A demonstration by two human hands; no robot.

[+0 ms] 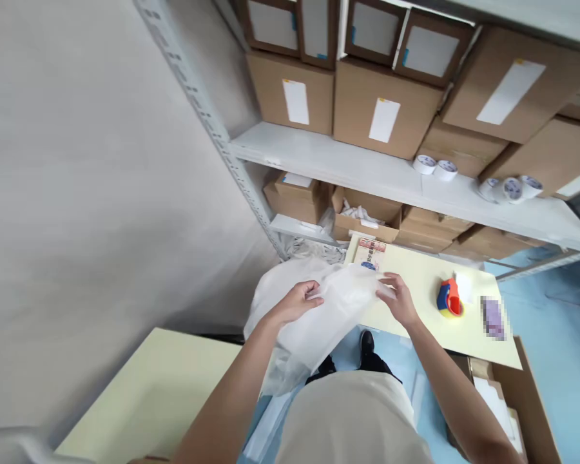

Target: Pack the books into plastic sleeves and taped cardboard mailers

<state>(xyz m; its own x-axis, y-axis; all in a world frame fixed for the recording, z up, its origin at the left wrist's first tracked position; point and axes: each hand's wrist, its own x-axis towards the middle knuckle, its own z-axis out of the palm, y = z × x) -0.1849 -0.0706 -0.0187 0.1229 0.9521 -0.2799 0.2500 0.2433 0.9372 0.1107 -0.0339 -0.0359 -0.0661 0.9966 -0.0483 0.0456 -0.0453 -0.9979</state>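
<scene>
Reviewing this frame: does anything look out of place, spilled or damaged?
The purple item on the right-hand table looks odd: coarse pixels hide its details, unlike the tape dispenser nearby. No spill or damage stands out.

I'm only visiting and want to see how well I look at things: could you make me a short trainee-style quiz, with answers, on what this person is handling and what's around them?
1. What do the left hand and the right hand both hold?
2. True or false: the red-and-blue tape dispenser lies on the floor.
3. Fill in: several white rolls sit in front of cardboard boxes on a ____.

Key:
1. Thin white plastic; whether bag or sheet is hard to tell.
2. False; the tape dispenser lies on the cream table.
3. Shelf.
</scene>
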